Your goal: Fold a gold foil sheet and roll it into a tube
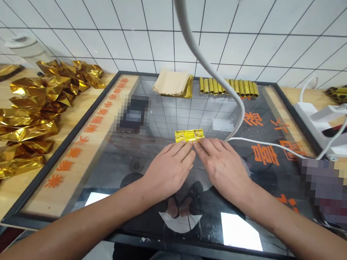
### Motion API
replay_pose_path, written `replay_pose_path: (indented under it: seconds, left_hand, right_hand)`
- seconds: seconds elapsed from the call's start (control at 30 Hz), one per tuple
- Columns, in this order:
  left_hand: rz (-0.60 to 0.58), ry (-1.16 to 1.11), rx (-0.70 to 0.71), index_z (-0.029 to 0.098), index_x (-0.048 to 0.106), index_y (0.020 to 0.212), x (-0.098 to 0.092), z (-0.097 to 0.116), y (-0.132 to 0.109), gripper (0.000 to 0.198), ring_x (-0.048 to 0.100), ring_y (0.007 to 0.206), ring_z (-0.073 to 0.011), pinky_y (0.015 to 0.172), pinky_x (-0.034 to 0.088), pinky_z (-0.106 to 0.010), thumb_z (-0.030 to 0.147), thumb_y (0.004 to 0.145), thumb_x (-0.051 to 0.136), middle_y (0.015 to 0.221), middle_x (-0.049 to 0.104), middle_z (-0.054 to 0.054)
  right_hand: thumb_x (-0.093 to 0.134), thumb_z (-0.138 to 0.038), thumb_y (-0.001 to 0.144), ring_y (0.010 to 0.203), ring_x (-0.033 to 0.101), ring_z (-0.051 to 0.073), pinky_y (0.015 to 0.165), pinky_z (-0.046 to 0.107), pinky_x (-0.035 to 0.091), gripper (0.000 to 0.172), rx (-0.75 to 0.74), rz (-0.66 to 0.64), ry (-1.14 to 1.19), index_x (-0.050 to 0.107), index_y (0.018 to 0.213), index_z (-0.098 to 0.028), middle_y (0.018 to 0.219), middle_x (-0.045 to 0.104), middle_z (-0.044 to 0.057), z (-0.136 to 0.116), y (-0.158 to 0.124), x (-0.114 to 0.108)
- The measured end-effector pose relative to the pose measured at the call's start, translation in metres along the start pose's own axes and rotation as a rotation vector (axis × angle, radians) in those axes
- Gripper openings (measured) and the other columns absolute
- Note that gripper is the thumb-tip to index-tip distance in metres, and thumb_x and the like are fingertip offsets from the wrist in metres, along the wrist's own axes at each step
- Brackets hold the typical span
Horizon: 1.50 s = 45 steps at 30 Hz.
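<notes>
A small folded strip of gold foil paper (189, 135) lies on the glass-topped board (146, 160) just beyond my fingertips. My left hand (169, 168) rests palm down on the glass, its fingers together and pressing the near edge of the foil. My right hand (222, 163) lies beside it in the same way, fingertips on the strip's right part. Both hands meet at the foil.
A heap of crumpled gold foil pieces (31, 108) covers the wooden table at left. A stack of tan and gold sheets (173, 84) and a row of rolled gold tubes (228, 86) sit at the board's far edge. A white cable (199, 55) hangs across; a power strip (318, 119) at right.
</notes>
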<state>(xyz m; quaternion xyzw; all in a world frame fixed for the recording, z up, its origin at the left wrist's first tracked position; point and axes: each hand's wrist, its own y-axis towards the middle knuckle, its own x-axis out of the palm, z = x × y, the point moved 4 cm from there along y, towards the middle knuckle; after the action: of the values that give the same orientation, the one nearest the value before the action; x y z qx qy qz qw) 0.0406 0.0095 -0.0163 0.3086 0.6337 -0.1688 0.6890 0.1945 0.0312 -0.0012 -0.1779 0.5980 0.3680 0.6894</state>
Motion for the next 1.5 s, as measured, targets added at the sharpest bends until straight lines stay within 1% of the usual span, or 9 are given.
replay_pose_path:
  seconds: [0.13, 0.27, 0.43, 0.6, 0.7, 0.87, 1.2, 1.33, 1.5]
  left_hand:
    - [-0.023, 0.013, -0.018, 0.009, 0.062, 0.146, -0.001, 0.000, -0.001, 0.043, 0.057, 0.145, -0.0311, 0.120, 0.046, -0.048, 0.027, 0.114, 0.039, 0.157, 0.062, -0.015]
    - [-0.003, 0.018, -0.066, 0.009, 0.064, 0.142, -0.003, 0.000, -0.003, 0.041, 0.059, 0.142, -0.0310, 0.117, 0.048, -0.046, 0.030, 0.114, 0.043, 0.154, 0.065, -0.017]
    - [0.007, 0.016, -0.127, 0.005, 0.059, 0.148, -0.004, 0.000, -0.004, 0.046, 0.057, 0.142, -0.0321, 0.118, 0.047, -0.046, 0.033, 0.113, 0.046, 0.152, 0.064, -0.019]
    - [-0.029, -0.019, -0.164, 0.005, 0.060, 0.146, -0.006, -0.003, 0.000, 0.048, 0.060, 0.128, -0.0330, 0.110, 0.050, -0.049, 0.037, 0.112, 0.048, 0.137, 0.068, -0.018]
    - [-0.036, -0.028, -0.173, 0.008, 0.060, 0.146, -0.007, -0.006, 0.004, 0.049, 0.060, 0.122, -0.0328, 0.103, 0.051, -0.049, 0.041, 0.112, 0.048, 0.132, 0.067, -0.017]
    - [-0.064, -0.011, -0.174, 0.009, 0.062, 0.145, -0.006, -0.005, 0.009, 0.048, 0.059, 0.121, -0.0326, 0.101, 0.050, -0.048, 0.041, 0.112, 0.050, 0.128, 0.067, -0.015]
    - [-0.037, 0.029, -0.233, 0.008, 0.062, 0.146, -0.005, -0.008, 0.007, 0.053, 0.058, 0.122, -0.0347, 0.101, 0.048, -0.050, 0.046, 0.112, 0.047, 0.135, 0.067, -0.018]
    - [-0.006, 0.077, -0.237, 0.005, 0.062, 0.147, -0.006, -0.007, 0.005, 0.055, 0.057, 0.124, -0.0360, 0.104, 0.046, -0.052, 0.045, 0.112, 0.045, 0.137, 0.067, -0.020]
    - [0.019, 0.112, -0.259, 0.006, 0.062, 0.147, -0.009, -0.008, 0.001, 0.055, 0.058, 0.123, -0.0367, 0.106, 0.045, -0.053, 0.045, 0.111, 0.047, 0.133, 0.068, -0.021]
  right_hand:
    - [0.049, -0.009, 0.105, 0.108, 0.064, 0.029, 0.090, 0.043, 0.049, 0.035, 0.020, -0.038, -0.003, 0.068, 0.134, -0.004, 0.126, 0.072, 0.018, -0.002, 0.002, 0.003]
    - [0.050, -0.008, 0.104, 0.106, 0.064, 0.030, 0.091, 0.044, 0.047, 0.036, 0.057, -0.069, -0.033, 0.067, 0.136, -0.003, 0.125, 0.072, 0.018, 0.000, 0.000, 0.000]
    - [0.051, -0.010, 0.104, 0.104, 0.063, 0.031, 0.089, 0.044, 0.046, 0.038, 0.095, -0.103, -0.075, 0.065, 0.138, -0.002, 0.123, 0.071, 0.019, 0.001, -0.001, -0.004]
    - [0.046, -0.008, 0.104, 0.106, 0.062, 0.032, 0.087, 0.043, 0.045, 0.036, 0.094, -0.138, -0.070, 0.066, 0.134, -0.002, 0.126, 0.068, 0.022, 0.000, 0.003, -0.004]
    - [0.044, -0.009, 0.105, 0.106, 0.061, 0.033, 0.089, 0.043, 0.044, 0.035, 0.091, -0.134, -0.067, 0.067, 0.130, -0.003, 0.123, 0.069, 0.023, -0.001, 0.005, -0.003]
    - [0.044, -0.013, 0.107, 0.107, 0.060, 0.032, 0.093, 0.044, 0.044, 0.043, 0.098, -0.085, -0.080, 0.060, 0.147, -0.007, 0.118, 0.071, 0.018, -0.002, 0.006, -0.001]
    - [0.046, -0.017, 0.110, 0.111, 0.061, 0.032, 0.095, 0.045, 0.044, 0.047, 0.131, -0.172, -0.055, 0.058, 0.154, -0.010, 0.124, 0.068, 0.016, 0.001, 0.009, -0.004]
    - [0.043, -0.015, 0.110, 0.110, 0.062, 0.031, 0.093, 0.044, 0.044, 0.045, 0.131, -0.167, -0.064, 0.060, 0.152, -0.010, 0.126, 0.068, 0.017, 0.001, 0.008, -0.006]
    - [0.044, -0.012, 0.108, 0.108, 0.061, 0.031, 0.091, 0.044, 0.043, 0.045, 0.127, -0.131, -0.084, 0.061, 0.148, -0.004, 0.126, 0.069, 0.019, 0.002, 0.005, -0.006]
